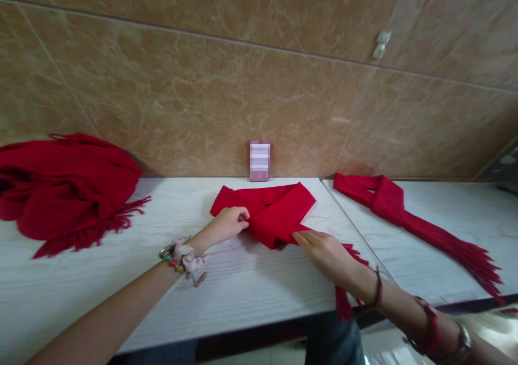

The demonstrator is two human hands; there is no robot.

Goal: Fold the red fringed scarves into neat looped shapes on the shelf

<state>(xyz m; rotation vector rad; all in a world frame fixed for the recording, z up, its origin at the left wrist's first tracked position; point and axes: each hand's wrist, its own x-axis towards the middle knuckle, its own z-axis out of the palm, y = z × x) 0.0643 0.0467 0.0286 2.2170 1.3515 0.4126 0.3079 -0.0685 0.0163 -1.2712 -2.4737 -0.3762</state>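
Note:
A red fringed scarf (279, 214), folded into a crossed loop, lies on the white table in front of me. My left hand (230, 222) pinches the scarf at the near left side of the loop, fingers closed. With closed fingers, my right hand (324, 249) grips the scarf at its near right side, where the tail leaves the loop. The fringed tail runs beneath my right hand and hangs over the front edge. What lies under the fingertips of both hands is hidden.
A heap of red scarves (81, 192) lies at the left. At the right, another red scarf (388, 197) is looped with its fringe stretched toward the front edge. A small card or box (259, 161) stands against the tiled wall. The white table (182, 300) has a seam right of centre.

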